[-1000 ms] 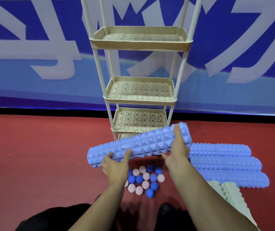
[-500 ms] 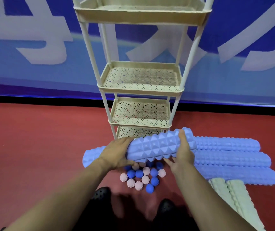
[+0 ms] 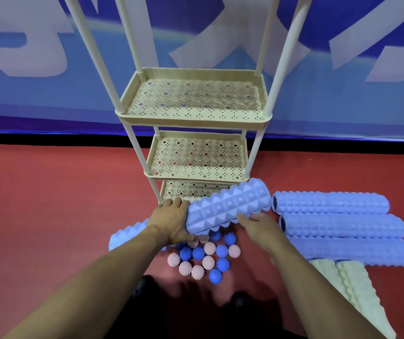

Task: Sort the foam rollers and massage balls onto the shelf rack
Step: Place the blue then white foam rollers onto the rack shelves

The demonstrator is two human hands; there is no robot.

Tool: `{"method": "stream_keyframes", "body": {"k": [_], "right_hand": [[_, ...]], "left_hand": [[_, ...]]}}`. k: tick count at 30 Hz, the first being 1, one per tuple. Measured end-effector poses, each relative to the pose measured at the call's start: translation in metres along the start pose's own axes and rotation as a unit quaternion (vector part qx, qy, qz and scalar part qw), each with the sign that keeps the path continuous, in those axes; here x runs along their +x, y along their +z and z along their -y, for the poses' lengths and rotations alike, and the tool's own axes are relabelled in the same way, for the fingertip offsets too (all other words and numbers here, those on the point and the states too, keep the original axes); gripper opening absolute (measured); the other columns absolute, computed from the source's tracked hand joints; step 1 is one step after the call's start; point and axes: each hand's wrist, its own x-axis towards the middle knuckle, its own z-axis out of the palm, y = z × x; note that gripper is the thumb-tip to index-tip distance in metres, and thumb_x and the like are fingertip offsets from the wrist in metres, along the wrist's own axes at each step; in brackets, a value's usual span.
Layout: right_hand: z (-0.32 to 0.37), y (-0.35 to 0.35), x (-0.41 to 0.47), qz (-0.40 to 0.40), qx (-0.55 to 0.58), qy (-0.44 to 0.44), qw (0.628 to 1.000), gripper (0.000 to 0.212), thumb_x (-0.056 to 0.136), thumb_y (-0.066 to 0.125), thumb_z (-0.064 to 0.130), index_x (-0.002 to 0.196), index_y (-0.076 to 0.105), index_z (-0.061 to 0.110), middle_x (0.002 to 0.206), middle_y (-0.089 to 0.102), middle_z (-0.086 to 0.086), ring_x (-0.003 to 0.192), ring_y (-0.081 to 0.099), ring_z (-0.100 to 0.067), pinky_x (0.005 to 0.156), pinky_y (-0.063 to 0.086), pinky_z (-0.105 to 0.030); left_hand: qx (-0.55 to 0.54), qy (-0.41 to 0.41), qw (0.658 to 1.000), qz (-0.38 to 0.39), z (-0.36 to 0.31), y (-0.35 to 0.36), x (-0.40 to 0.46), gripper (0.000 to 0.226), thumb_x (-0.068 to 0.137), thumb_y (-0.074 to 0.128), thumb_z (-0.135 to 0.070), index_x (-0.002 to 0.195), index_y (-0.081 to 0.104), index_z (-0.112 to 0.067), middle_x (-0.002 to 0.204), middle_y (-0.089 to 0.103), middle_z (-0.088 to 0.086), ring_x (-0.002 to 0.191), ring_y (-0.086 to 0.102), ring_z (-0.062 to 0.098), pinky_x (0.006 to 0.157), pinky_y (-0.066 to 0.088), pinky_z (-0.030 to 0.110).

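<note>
I hold a light blue foam roller [image 3: 227, 207] with pyramid bumps, tilted up to the right, low in front of the beige shelf rack [image 3: 193, 119]. My left hand [image 3: 170, 221] wraps over its middle from above. My right hand [image 3: 260, 222] supports it from below near the right end. Under the roller, several blue and pink spiky massage balls [image 3: 208, 258] lie clustered on the red floor. Three more blue rollers [image 3: 342, 221] lie stacked side by side on the right.
Two beige foam rollers [image 3: 350, 285] lie at the lower right. The rack's perforated tiers hold nothing I can see. A blue and white banner wall [image 3: 37, 69] stands behind the rack. My dark shoes [image 3: 142, 287] are near the balls.
My left hand has slid from the roller's underside to over its middle. The view has moved closer to the rack and tilted down. The roller stays low before the bottom tiers.
</note>
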Motion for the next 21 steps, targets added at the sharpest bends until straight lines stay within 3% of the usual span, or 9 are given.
{"method": "stream_keyframes", "body": {"k": [2,4,6,8,11,13,16,19,21], "right_hand": [[0.003,-0.007,0.008,0.059,-0.120,-0.017,0.991,0.036,0.098,0.056,0.039,0.069,0.060,0.017,0.069,0.059,0.004,0.074,0.056,-0.017,0.065,0.041,-0.031],[0.006,-0.012,0.012,0.113,-0.225,-0.023,0.967,0.043,0.097,0.054,0.044,0.064,0.058,0.017,0.068,0.060,0.003,0.070,0.056,-0.017,0.063,0.043,-0.031],[0.012,-0.011,0.008,0.178,-0.298,-0.025,0.938,0.044,0.099,0.053,0.042,0.060,0.046,0.023,0.067,0.050,0.007,0.067,0.047,-0.013,0.061,0.035,-0.030],[0.018,-0.005,0.002,0.200,-0.357,-0.057,0.911,0.040,0.099,0.053,0.043,0.065,0.038,0.027,0.078,0.045,0.008,0.080,0.042,-0.014,0.071,0.030,-0.028],[0.021,0.003,0.005,0.118,-0.449,-0.124,0.877,0.035,0.091,0.051,0.061,0.094,0.050,0.027,0.103,0.044,0.007,0.099,0.042,-0.020,0.094,0.031,-0.038],[0.021,0.003,0.009,0.112,-0.460,-0.087,0.877,0.050,0.086,0.047,0.071,0.116,0.054,0.031,0.111,0.047,0.008,0.105,0.045,-0.022,0.099,0.032,-0.043],[0.019,0.000,0.009,0.129,-0.400,-0.042,0.906,0.059,0.088,0.049,0.070,0.134,0.049,0.033,0.127,0.051,0.004,0.119,0.047,-0.024,0.105,0.035,-0.045],[0.017,-0.004,0.006,0.134,-0.391,-0.052,0.909,0.054,0.095,0.049,0.060,0.138,0.048,0.028,0.131,0.050,0.002,0.121,0.046,-0.024,0.105,0.036,-0.044],[0.015,-0.006,0.001,0.115,-0.423,-0.079,0.895,0.044,0.094,0.048,0.060,0.129,0.054,0.034,0.123,0.050,0.005,0.114,0.047,-0.023,0.101,0.036,-0.045]], "left_hand": [[-0.002,0.015,1.000,-0.008,-0.006,0.011,0.010,0.097,0.063,0.064,-0.081,0.134,0.041,-0.020,0.126,0.049,0.001,0.117,0.049,0.028,0.098,0.045,0.044],[-0.003,0.045,0.999,-0.028,-0.010,0.022,0.021,0.095,0.065,0.063,-0.081,0.134,0.042,-0.019,0.125,0.050,0.002,0.112,0.050,0.028,0.096,0.047,0.044],[-0.007,0.077,0.996,-0.053,-0.011,0.031,0.029,0.091,0.065,0.060,-0.079,0.130,0.045,-0.018,0.121,0.051,0.002,0.108,0.051,0.027,0.092,0.049,0.044],[-0.013,0.108,0.991,-0.074,-0.010,0.037,0.036,0.084,0.066,0.060,-0.073,0.127,0.049,-0.017,0.117,0.054,0.001,0.103,0.052,0.027,0.084,0.052,0.044],[-0.011,0.157,0.984,-0.085,-0.010,0.038,0.046,0.078,0.066,0.065,-0.067,0.122,0.054,-0.014,0.109,0.058,0.002,0.093,0.055,0.027,0.072,0.053,0.043],[-0.005,0.186,0.979,-0.079,-0.010,0.038,0.054,0.081,0.065,0.069,-0.066,0.125,0.054,-0.014,0.111,0.058,0.002,0.094,0.055,0.026,0.075,0.053,0.041],[0.009,0.223,0.972,-0.072,-0.012,0.037,0.064,0.085,0.065,0.066,-0.069,0.128,0.053,-0.014,0.114,0.058,0.002,0.097,0.055,0.025,0.080,0.052,0.040],[0.005,0.243,0.968,-0.060,-0.015,0.034,0.075,0.088,0.066,0.055,-0.075,0.130,0.053,-0.014,0.115,0.058,0.002,0.100,0.055,0.026,0.084,0.051,0.042],[0.008,0.246,0.968,-0.058,-0.015,0.033,0.082,0.089,0.067,0.056,-0.075,0.132,0.052,-0.013,0.116,0.058,0.003,0.100,0.055,0.027,0.086,0.050,0.042]]}}
